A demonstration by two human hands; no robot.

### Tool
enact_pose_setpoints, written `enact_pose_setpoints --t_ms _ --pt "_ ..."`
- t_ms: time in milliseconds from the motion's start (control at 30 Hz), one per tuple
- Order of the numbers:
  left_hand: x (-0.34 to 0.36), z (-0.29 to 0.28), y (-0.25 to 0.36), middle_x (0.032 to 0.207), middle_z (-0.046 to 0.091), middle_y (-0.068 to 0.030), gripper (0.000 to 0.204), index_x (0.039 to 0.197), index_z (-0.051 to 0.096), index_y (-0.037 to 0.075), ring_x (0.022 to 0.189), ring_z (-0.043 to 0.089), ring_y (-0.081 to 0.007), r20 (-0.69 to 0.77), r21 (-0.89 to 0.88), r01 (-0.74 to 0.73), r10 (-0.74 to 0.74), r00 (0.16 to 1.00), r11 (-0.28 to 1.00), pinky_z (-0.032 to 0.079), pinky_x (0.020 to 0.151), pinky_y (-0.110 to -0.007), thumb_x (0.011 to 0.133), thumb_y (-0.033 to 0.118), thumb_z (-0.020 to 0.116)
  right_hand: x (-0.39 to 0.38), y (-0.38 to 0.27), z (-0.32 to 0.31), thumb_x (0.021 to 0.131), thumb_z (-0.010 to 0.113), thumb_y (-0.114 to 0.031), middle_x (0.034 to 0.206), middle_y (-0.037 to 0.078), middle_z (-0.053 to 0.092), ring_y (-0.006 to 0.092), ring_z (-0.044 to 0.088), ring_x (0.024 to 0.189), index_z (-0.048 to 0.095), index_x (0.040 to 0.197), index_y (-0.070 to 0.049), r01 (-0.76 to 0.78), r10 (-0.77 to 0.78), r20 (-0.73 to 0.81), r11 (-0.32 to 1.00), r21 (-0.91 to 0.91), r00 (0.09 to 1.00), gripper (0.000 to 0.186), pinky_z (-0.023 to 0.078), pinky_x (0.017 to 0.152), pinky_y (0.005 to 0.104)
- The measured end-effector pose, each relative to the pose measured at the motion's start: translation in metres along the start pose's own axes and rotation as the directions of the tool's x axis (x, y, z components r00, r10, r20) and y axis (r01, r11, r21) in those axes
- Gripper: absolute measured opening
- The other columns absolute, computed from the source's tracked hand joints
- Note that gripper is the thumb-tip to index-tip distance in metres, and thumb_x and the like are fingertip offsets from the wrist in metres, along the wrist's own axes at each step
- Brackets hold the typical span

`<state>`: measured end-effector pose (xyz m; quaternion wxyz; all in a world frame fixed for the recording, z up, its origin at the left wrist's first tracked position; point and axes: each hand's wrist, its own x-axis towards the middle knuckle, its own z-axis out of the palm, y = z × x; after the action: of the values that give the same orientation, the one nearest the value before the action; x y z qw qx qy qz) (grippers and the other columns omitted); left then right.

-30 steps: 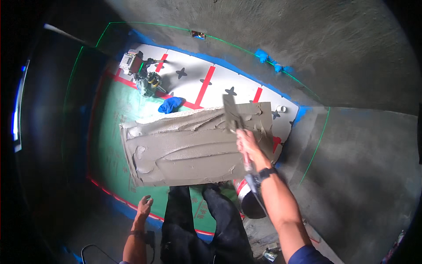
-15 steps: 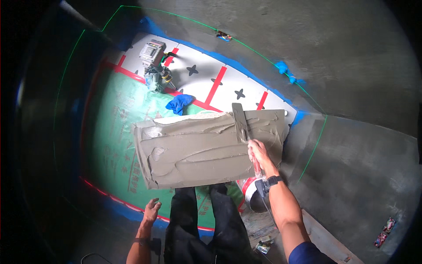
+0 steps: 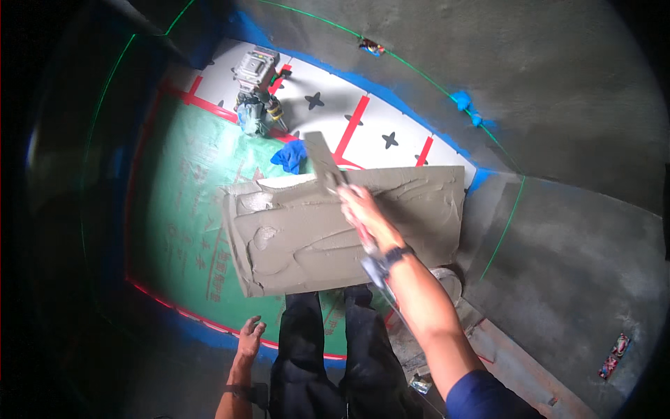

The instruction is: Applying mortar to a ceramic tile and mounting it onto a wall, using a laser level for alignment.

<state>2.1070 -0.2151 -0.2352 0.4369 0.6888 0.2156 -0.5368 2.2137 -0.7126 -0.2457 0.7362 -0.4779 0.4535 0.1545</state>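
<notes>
Fingers of the left hand (image 3: 249,339) curl loosely, slightly parted and empty. Ahead and rightward, those of the right hand (image 3: 359,207) wrap around a trowel (image 3: 322,158); beneath them lies a mortar-coated slab (image 3: 310,244). Beyond them, leftward, sit a blue cloth (image 3: 289,156) and, farther, a tripod-mounted device (image 3: 256,68).

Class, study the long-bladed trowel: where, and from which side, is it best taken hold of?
Probably best: grip the trowel by its reddish handle, coming from the wearer's near side. The long flat blade points away from the body, while the slim handle points back toward it, offering something to wrap. The right hand holds it that way.
</notes>
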Motion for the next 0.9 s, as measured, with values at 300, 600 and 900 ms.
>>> enact_pose_setpoints --t_ms 300,600,900 --pt "0.009 -0.016 -0.010 0.113 0.064 -0.0199 0.045 0.128 0.052 -0.002 0.109 0.059 -0.0254 0.051 0.014 0.071 -0.071 0.996 0.997 0.044 0.095 -0.035 0.092 0.023 0.061 -0.071 0.044 -0.033 0.096 0.054 -0.031 0.058 -0.003 0.045 0.0067 0.042 0.042 0.050 0.085 -0.011 -0.132 0.124 -0.146 0.990 -0.051 0.982 0.022 0.036 0.037 0.0231" --pt "0.008 -0.053 -0.028 0.108 0.064 -0.0138 0.045 0.131 0.048 -0.002 0.100 0.058 -0.0192 0.017 -0.122 0.081 -0.079 0.997 0.989 0.046 0.089 -0.032 0.094 0.022 0.058 0.068 0.023 0.215 0.093 0.055 -0.039 0.059 0.001 0.050 0.0100 0.048 0.045 0.057 0.099 -0.003 -0.035 0.052 0.033 0.924 -0.380 0.998 0.036 0.039 0.041 0.0275" --pt "-0.007 -0.080 -0.059 0.103 0.065 -0.0103 0.046 0.131 0.048 0.000 0.093 0.059 -0.0164 -0.026 -0.109 0.138 -0.142 0.990 0.984 0.048 0.083 -0.029 0.094 0.023 0.060 -0.033 0.116 0.256 0.091 0.057 -0.038 0.083 0.023 0.065 0.0432 0.063 0.078 0.047 0.100 -0.006 0.230 -0.402 -0.052 0.621 -0.750 0.914 0.035 0.049 0.067 0.0512"
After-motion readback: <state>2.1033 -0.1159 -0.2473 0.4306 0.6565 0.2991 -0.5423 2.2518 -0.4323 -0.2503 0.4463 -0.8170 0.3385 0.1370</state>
